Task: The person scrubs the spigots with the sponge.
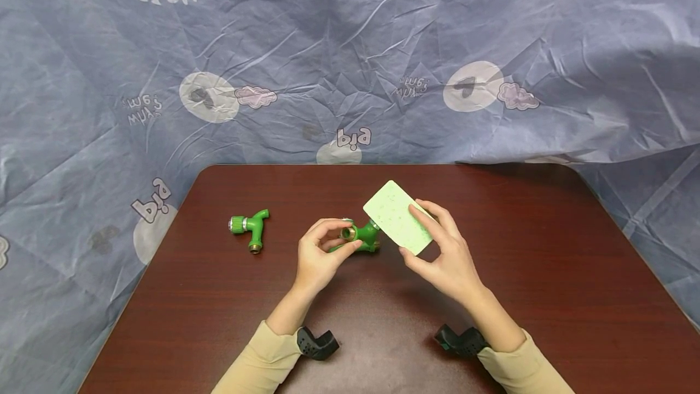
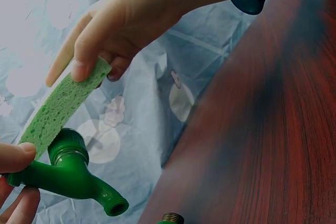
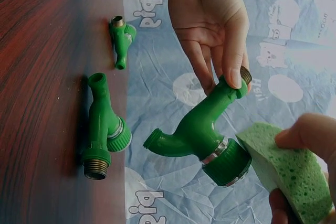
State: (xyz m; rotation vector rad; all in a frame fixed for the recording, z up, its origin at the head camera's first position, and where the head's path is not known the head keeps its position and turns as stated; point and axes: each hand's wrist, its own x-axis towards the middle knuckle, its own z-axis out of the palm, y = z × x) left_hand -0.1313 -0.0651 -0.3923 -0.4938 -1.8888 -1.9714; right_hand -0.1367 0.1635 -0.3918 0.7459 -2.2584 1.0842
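Two sleeves (image 1: 259, 351); left fingers (image 1: 341, 253) pinch one of three green taps (image 1: 369, 234); right fingers (image 1: 429, 224) pinch one sponge (image 1: 395, 214).

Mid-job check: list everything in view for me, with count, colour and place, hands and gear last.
Table: 1, red-brown, under the hands
Backdrop cloth: 1, blue-grey with pale printed figures and lettering, behind the table
Held tap: 1, green with a brassy threaded end, gripped near that end by the left hand
Loose taps: 2, green with brassy threads, on the table; one at left, the other below the held tap
Sponge: 1, light green, gripped by the right hand, at the held tap's knob
Wrist cameras: 2, black, one per wrist
Sleeves: 2, beige, on the forearms
Hands: 2, bare, above the table
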